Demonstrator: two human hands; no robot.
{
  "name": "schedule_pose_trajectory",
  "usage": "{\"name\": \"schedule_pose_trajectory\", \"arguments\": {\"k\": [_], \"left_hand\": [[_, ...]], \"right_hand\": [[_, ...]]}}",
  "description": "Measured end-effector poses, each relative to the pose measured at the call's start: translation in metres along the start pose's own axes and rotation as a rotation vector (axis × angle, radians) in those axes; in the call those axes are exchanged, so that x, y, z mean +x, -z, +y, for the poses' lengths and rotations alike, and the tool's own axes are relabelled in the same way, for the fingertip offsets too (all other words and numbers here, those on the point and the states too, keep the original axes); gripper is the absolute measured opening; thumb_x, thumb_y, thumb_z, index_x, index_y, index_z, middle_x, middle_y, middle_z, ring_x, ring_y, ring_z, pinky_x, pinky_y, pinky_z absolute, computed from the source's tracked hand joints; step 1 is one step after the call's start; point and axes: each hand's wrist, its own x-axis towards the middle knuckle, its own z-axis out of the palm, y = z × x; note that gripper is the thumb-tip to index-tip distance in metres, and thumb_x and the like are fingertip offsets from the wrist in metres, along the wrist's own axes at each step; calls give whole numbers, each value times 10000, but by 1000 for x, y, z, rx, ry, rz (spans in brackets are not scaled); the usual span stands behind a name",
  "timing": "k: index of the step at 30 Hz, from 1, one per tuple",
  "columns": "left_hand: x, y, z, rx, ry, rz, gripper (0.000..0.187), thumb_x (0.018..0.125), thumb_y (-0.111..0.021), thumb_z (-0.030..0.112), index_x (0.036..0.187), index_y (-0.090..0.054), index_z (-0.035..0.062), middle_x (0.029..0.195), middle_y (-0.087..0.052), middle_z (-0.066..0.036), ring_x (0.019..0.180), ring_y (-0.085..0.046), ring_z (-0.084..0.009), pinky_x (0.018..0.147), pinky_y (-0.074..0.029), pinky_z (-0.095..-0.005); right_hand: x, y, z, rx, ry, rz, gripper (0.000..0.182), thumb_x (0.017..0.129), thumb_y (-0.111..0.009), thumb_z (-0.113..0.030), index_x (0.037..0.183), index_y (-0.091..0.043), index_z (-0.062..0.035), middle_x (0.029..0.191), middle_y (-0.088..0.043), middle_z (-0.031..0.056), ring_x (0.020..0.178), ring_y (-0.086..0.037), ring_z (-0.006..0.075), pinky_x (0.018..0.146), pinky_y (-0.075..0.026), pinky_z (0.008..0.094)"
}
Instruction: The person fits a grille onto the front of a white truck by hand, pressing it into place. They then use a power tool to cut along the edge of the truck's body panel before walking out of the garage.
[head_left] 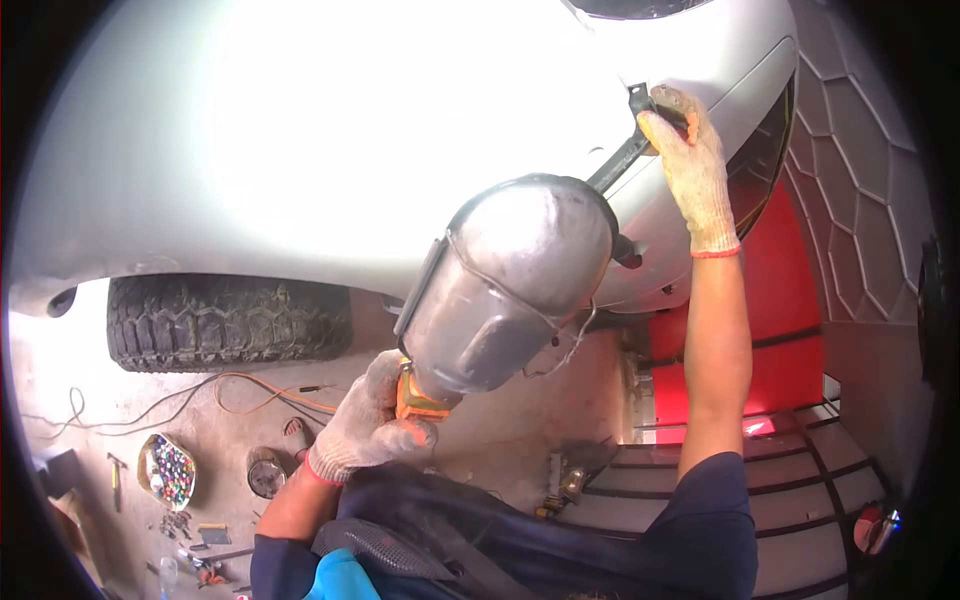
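A rounded, dull silver metal canister (505,290) with a seam line and a dark rim is in front of the white car's body panel (330,130). My left hand (368,425), in a knitted work glove, is closed around its lower end, beside an orange and yellow piece (422,398). From its upper side a flat black metal bracket (622,162) reaches up to the right. My right hand (690,160), gloved too, grips the outer end of that bracket with thumb and fingers, close against the panel. A thin bent wire (570,350) hangs at the canister's right side.
A knobbly black tyre (230,318) stands at the left under the panel. Cables (150,408) cross the floor. Lower left are a hammer (115,482), a container of colourful small pieces (168,470) and a round tin (266,474). A red panel (740,360) is at the right.
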Motion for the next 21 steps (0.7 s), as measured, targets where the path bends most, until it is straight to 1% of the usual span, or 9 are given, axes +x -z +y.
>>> {"name": "schedule_pose_trajectory", "arguments": {"k": [2, 6, 9, 12, 13, 14, 16, 17, 21], "left_hand": [[1, 1, 7, -47, 3, 4, 931, 718, -951, 401, 1393, -450, 3, 1299, -585, -81, 1190, -559, -167, 997, -481, -360], [1, 8, 4, -39, 49, 12, 908, 712, -960, 376, 1365, -455, -5, 1269, -600, -82, 1156, -581, -160, 952, -514, -348], [-3, 11, 4, -107, 86, 1, 886, 716, -951, 417, 1324, -467, -10, 1241, -609, -81, 1145, -580, -154, 940, -516, -345], [-10, 16, 7, -36, 141, -2, 886, 708, -944, 471, 1291, -479, -8, 1241, -606, -78, 1151, -576, -151, 937, -510, -334], [-12, 17, 8, -16, 163, -3, 895, 708, -940, 486, 1294, -476, -6, 1246, -605, -80, 1151, -580, -153, 935, -506, -327], [-16, 17, 10, 5, 185, -3, 904, 707, -936, 501, 1296, -472, -4, 1251, -605, -82, 1151, -583, -155, 933, -502, -319], [-23, 16, 7, 20, 180, 21, 923, 712, -935, 498, 1326, -459, -1, 1268, -601, -85, 1150, -587, -156, 931, -502, -315], [-24, 14, 7, 29, 162, 48, 943, 717, -933, 495, 1356, -445, 2, 1284, -597, -88, 1149, -590, -157, 928, -502, -311], [-32, 8, 10, 8, 108, 81, 997, 720, -936, 477, 1428, -405, 18, 1317, -586, -93, 1146, -600, -171, 931, -510, -319]], "right_hand": [[0, -1, 1, -26, 31, 7, 445, 918, -751, -194, 1294, -621, 6, 1058, -687, 59, 909, -659, 118, 796, -570, 277], [1, -4, 4, 48, -44, 42, 441, 923, -751, -215, 1294, -630, -9, 1018, -682, 41, 863, -641, 91, 766, -561, 266], [2, -1, 4, 17, -27, 23, 464, 905, -763, -259, 1281, -646, -12, 922, -680, 15, 746, -600, 74, 683, -513, 240], [-2, 0, -8, -121, -54, 49, 476, 895, -764, -290, 1273, -658, -21, 885, -674, 8, 717, -586, 69, 656, -494, 230], [-3, -2, -8, -106, -64, 54, 487, 881, -765, -322, 1265, -675, -35, 965, -686, 40, 744, -609, 91, 694, -509, 241], [-3, -2, -6, -102, -71, 61, 487, 881, -765, -322, 1265, -675, -35, 965, -686, 40, 744, -609, 91, 694, -509, 241], [-1, -3, -1, -202, 16, 62, 481, 877, -765, -340, 1264, -689, -64, 1108, -682, 73, 806, -639, 118, 759, -527, 268], [-2, -1, -4, -252, -19, 52, 470, 875, -765, -355, 1260, -700, -93, 1213, -655, 98, 867, -658, 141, 815, -534, 294], [-10, 5, -1, -320, -13, 69, 474, 885, -766, -375, 1274, -694, -114, 1196, -656, 93, 854, -652, 143, 808, -535, 297]]}}
